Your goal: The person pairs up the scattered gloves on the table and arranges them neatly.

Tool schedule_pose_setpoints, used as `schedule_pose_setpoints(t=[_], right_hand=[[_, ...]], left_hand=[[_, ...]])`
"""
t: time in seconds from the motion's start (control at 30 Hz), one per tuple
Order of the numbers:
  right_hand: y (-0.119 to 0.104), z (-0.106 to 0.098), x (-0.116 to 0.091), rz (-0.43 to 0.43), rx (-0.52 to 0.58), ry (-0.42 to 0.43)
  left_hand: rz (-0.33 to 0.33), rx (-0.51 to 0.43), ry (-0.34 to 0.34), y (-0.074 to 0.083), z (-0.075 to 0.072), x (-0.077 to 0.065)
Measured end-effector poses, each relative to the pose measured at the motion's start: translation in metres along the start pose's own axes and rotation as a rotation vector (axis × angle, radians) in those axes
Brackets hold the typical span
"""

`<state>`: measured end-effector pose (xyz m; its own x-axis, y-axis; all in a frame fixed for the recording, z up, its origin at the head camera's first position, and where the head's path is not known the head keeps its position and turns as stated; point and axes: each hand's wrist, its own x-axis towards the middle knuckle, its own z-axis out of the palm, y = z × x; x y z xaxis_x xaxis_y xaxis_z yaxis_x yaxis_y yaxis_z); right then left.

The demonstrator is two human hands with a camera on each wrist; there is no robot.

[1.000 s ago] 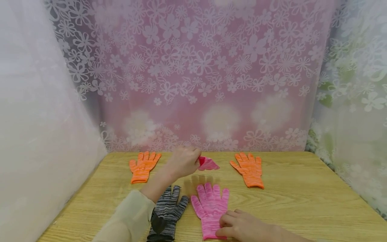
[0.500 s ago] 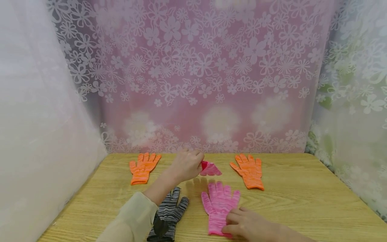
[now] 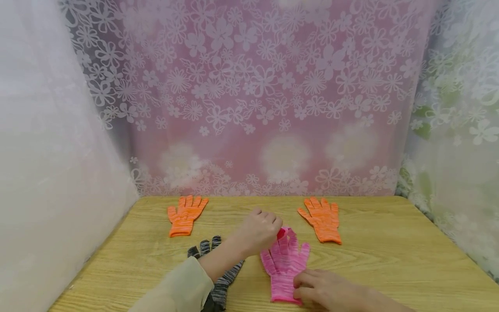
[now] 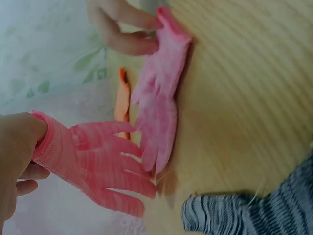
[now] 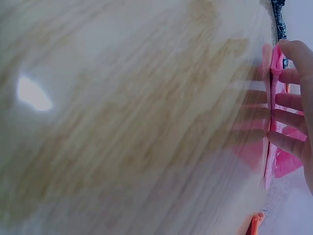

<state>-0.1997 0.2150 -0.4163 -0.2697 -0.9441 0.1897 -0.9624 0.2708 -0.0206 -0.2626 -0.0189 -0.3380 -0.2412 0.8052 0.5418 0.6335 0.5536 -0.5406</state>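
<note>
In the head view my left hand (image 3: 260, 232) grips the cuff of a pink knit glove, whose fingers hang down. In the left wrist view this hanging glove (image 4: 102, 159) has its fingertips close to a second pink glove. That second glove (image 3: 284, 277) lies on the wooden table, fingers pointing away. My right hand (image 3: 325, 286) rests at the right side of its cuff, the fingertips touching the edge. In the right wrist view the right fingers (image 5: 288, 121) look fairly straight against the glove. My left forearm covers part of a black-and-grey glove (image 3: 224, 288).
Orange gloves lie farther back on the table (image 3: 390, 260), one at the left (image 3: 185, 219) and one at the right (image 3: 322, 221). A pink floral curtain (image 3: 269, 108) hangs behind the table. Pale sheets hang on both sides.
My left hand has moved right and nearer, bringing its glove over the lying pink glove. That lying glove and my right hand have shifted right. My forearm now covers more of the black-and-grey glove.
</note>
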Motion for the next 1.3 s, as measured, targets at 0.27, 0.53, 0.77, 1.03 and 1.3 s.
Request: schedule_pose_setpoints(t=[0.27,0.53,0.77,1.03,1.3], right_hand=[[0.000,-0.002,-0.001,0.006,-0.025,-0.027],[0.003,-0.002,-0.004,-0.016,0.002,0.019],[0.005,-0.002,-0.009,0.002,0.069,0.015],[0.004,-0.002,-0.012,0.039,0.079,0.013],[0.003,0.001,-0.016,-0.003,-0.054,0.081]], left_hand=[[0.012,0.026,-0.075,0.029,-0.002,0.000],[0.011,-0.058,-0.172,0.054,-0.003,-0.012],[0.023,-0.171,-0.176,0.060,-0.006,-0.025],[0.021,-0.211,-0.027,0.070,-0.006,-0.037],[0.105,-0.209,-0.045,0.078,-0.002,-0.043]])
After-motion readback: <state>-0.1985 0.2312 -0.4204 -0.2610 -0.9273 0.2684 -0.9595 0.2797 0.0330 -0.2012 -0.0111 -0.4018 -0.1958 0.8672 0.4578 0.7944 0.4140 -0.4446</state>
